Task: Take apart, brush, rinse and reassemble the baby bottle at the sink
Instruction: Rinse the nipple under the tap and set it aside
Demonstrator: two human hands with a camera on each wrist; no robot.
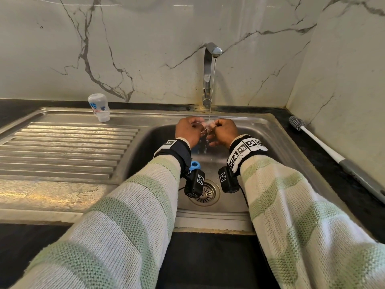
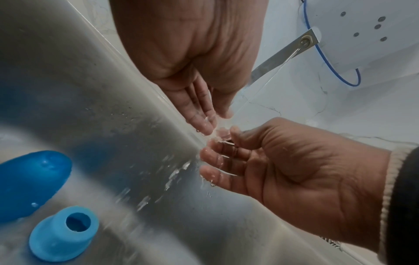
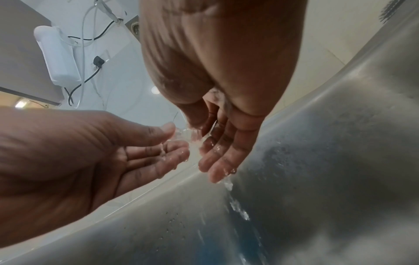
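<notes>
Biggest risk here imo: that clear teat (image 1: pixel 208 124) is wet and slippery, so the tap (image 1: pixel 214 51) stream could knock it out of the grip and down toward the drain (image 1: pixel 205 193). It sits right between both hands under the water, over the sink (image 1: pixel 260 130). Left hand (image 1: pixel 188 130) and right hand (image 1: pixel 224 130) each pinch it at the fingertips, other fingers loose. Bottle (image 1: pixel 99 107) stands upside down on the surface at back left, well apart; brush (image 1: pixel 325 147) lies off right.

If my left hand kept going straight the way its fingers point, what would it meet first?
Probably the clear teat pinched under the stream, then the right hand; depth is unclear.
</notes>
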